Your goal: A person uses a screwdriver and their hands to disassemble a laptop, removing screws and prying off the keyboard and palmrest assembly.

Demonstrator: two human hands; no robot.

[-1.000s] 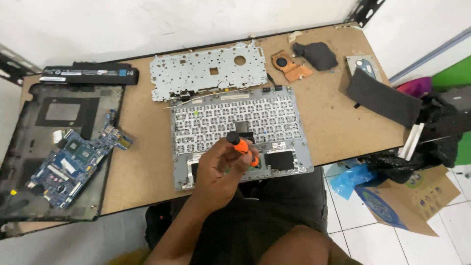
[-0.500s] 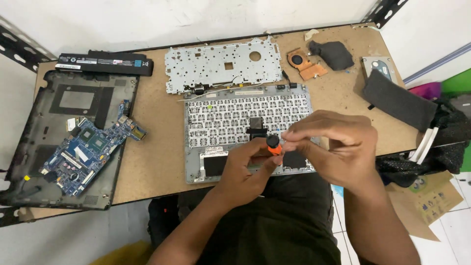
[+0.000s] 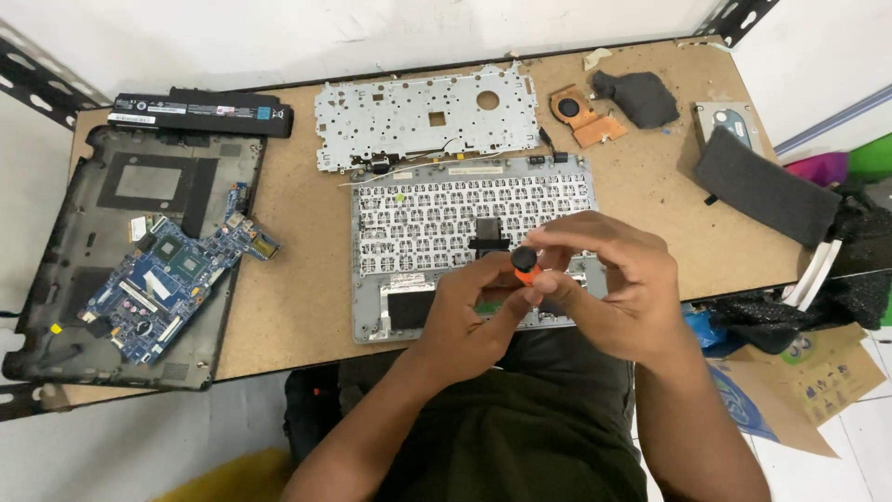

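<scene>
Your table (image 3: 307, 307) is crowded on most sides: its near edge runs just under your wrists, and the right edge drops off beside a dark foam pad (image 3: 767, 186) and a cardboard box (image 3: 818, 381) on the floor. The most open board lies between the laptop base (image 3: 121, 270), which overhangs the left front corner with its blue circuit board (image 3: 172, 279) exposed, and the keyboard frame (image 3: 465, 242) in front of you; a smaller bare patch sits right of that frame. Along the far edge lie a black battery (image 3: 200, 110), a perforated metal plate (image 3: 427, 116), a copper fan (image 3: 581, 113) and a dark cloth (image 3: 636, 98). Both forearms come up from your lap and meet over the lower right part of the keyboard frame. Your left hand (image 3: 465, 311) is curled closed around the shaft of the screwdriver (image 3: 525, 265), whose orange handle and black cap stand up between your hands, just above the frame. Your right hand (image 3: 613, 288) arches over from the right, fingers bent and mostly closed, with thumb and fingertips pinching the screwdriver's cap. The tip is hidden behind your fingers, so you cannot tell whether it touches the frame.
</scene>
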